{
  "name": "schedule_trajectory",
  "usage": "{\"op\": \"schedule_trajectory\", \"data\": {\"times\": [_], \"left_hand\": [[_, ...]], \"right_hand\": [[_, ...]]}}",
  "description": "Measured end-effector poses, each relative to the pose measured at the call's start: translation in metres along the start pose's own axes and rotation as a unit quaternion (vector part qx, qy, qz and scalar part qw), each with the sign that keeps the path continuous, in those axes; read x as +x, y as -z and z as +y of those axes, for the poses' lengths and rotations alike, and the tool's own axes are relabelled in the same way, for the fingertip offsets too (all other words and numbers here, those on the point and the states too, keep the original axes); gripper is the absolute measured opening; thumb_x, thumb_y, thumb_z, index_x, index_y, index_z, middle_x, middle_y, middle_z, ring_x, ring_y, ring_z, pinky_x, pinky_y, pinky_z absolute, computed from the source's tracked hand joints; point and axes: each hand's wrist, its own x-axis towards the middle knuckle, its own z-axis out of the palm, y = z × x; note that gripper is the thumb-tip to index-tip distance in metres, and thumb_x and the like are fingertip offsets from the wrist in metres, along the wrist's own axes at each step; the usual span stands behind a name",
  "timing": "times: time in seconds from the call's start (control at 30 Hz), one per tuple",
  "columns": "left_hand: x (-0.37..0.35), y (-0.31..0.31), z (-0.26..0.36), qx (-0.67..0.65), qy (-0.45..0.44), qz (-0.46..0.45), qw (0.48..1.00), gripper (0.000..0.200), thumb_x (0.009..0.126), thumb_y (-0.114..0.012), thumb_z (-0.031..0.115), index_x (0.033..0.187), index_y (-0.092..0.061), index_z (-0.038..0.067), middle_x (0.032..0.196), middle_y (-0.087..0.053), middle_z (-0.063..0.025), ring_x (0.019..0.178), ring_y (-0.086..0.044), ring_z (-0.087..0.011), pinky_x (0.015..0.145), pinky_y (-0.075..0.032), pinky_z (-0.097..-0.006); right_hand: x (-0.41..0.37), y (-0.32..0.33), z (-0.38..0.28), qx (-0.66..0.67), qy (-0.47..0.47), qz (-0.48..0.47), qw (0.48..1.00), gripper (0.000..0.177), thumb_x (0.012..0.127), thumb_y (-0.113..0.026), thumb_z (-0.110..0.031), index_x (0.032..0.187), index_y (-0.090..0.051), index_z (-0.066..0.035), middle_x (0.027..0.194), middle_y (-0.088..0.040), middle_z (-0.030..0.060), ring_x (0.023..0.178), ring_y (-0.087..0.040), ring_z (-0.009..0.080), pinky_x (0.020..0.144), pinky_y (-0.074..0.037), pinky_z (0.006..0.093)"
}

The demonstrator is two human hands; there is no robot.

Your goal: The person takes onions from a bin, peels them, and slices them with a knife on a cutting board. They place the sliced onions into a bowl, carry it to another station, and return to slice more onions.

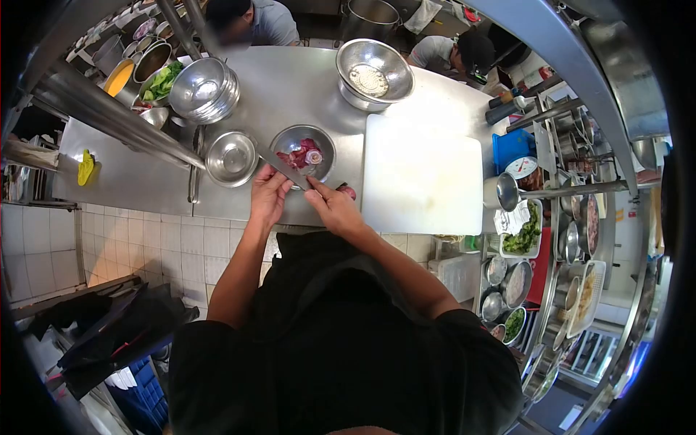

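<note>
And here's the knife (284, 167), its blade angled right over the near rim of a steel bowl (328, 150) on the counter! The right hand (336, 208) has the handle in a firm grip, forefinger stretched toward the blade. The left hand (270, 193) is up close against the flat of it, fingertips bent together; whether they're pinching anything, I can't tell from here. Inside the bowl, purple-red onion pieces (297, 157) sit in a heap. Just beside the right hand there's another reddish piece (348, 191), partly hidden, on the counter. Look left: a smaller steel bowl (232, 159) stands next to the first, with a stack of bowls (205, 90) behind it. Over on the right lies a big white cutting board (424, 181), a wide steel basin (375, 72) beyond its far edge. Farther right, a blue scale (512, 148)! Across the counter, two co-workers in grey shirts (273, 25) lean in.
</note>
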Motion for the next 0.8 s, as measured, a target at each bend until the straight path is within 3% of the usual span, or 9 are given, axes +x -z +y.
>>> {"op": "schedule_trajectory", "data": {"times": [0.23, 0.37, 0.47, 0.53, 0.63, 0.7, 0.8], "left_hand": [[-0.008, -0.003, -0.003, 0.014, 0.007, -0.015, 1.0, 0.038, 0.096, -0.058, -0.004, 0.133, -0.059, 0.003, 0.118, -0.067, -0.0067, 0.103, -0.066, -0.0154, 0.084, -0.058, -0.0277], [-0.012, -0.006, -0.002, 0.024, 0.009, 0.002, 1.0, 0.042, 0.095, -0.059, -0.005, 0.137, -0.057, 0.003, 0.118, -0.067, -0.0056, 0.1, -0.065, -0.0127, 0.081, -0.055, -0.0257], [-0.008, 0.011, -0.006, 0.076, -0.024, -0.062, 0.995, 0.042, 0.095, -0.059, -0.005, 0.136, -0.057, 0.004, 0.117, -0.067, -0.0049, 0.099, -0.065, -0.0121, 0.083, -0.054, -0.0263], [-0.008, 0.005, -0.007, 0.074, -0.035, -0.03, 0.996, 0.044, 0.094, -0.061, -0.005, 0.137, -0.057, 0.004, 0.117, -0.067, -0.0046, 0.099, -0.065, -0.012, 0.085, -0.053, -0.027], [-0.007, -0.013, -0.002, 0.113, -0.065, 0.008, 0.991, 0.046, 0.09, -0.067, -0.005, 0.134, -0.058, 0.003, 0.109, -0.068, -0.0036, 0.095, -0.064, -0.0103, 0.085, -0.052, -0.0254], [-0.008, -0.027, 0.003, 0.157, -0.092, 0.023, 0.983, 0.048, 0.087, -0.071, -0.005, 0.133, -0.058, 0.001, 0.106, -0.069, -0.0034, 0.094, -0.064, -0.0093, 0.085, -0.052, -0.0245], [-0.009, -0.035, 0.009, 0.23, -0.124, 0.025, 0.965, 0.051, 0.086, -0.074, -0.004, 0.133, -0.056, 0.001, 0.106, -0.069, -0.0038, 0.095, -0.064, -0.0091, 0.085, -0.051, -0.0246]], "right_hand": [[0.001, -0.007, 0.002, 0.019, 0.048, 0.027, 0.998, 0.066, 0.101, -0.046, -0.054, 0.143, -0.052, -0.003, 0.112, -0.067, 0.0294, 0.108, -0.064, 0.0452, 0.093, -0.049, 0.0474], [0.013, -0.008, -0.007, 0.007, 0.017, 0.015, 1.0, 0.068, 0.101, -0.046, -0.055, 0.142, -0.052, -0.001, 0.111, -0.066, 0.0316, 0.108, -0.063, 0.0466, 0.092, -0.049, 0.0484], [0.019, -0.008, -0.014, 0.021, 0.008, 0.015, 1.0, 0.07, 0.101, -0.045, -0.056, 0.14, -0.052, 0.002, 0.11, -0.066, 0.0325, 0.109, -0.062, 0.0474, 0.092, -0.049, 0.0484], [0.024, -0.01, -0.018, 0.052, 0.006, 0.017, 0.999, 0.07, 0.101, -0.046, -0.056, 0.138, -0.053, 0.004, 0.11, -0.065, 0.0331, 0.11, -0.061, 0.0478, 0.092, -0.048, 0.048], [0.04, -0.025, -0.004, 0.113, 0.036, 0.049, 0.992, 0.066, 0.101, -0.048, -0.052, 0.134, -0.056, 0.005, 0.111, -0.067, 0.0315, 0.111, -0.064, 0.0439, 0.092, -0.049, 0.0449], [0.041, -0.019, -0.011, 0.163, -0.013, 0.028, 0.986, 0.064, 0.102, -0.05, -0.051, 0.131, -0.058, 0.005, 0.11, -0.069, 0.0272, 0.11, -0.066, 0.0377, 0.092, -0.049, 0.0416], [0.043, -0.014, -0.025, 0.227, -0.059, 0.009, 0.972, 0.062, 0.102, -0.051, -0.051, 0.126, -0.06, 0.004, 0.097, -0.071, 0.0174, 0.094, -0.068, 0.0262, 0.083, -0.051, 0.0365]]}}
